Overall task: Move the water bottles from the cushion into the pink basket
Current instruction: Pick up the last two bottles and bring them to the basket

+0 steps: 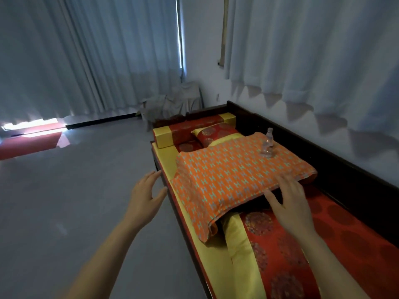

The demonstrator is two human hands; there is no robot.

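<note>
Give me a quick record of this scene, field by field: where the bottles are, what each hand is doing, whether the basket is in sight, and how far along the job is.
bottles: clear water bottles standing at the far right of the orange patterned cushion; exact count unclear
cushion: lies on the red and yellow bench
left hand: open, empty, in the air beside the bench's left edge
right hand: open, empty, fingers spread at the cushion's near edge
pink basket: not in view
progress: no bottle picked up yet
</note>
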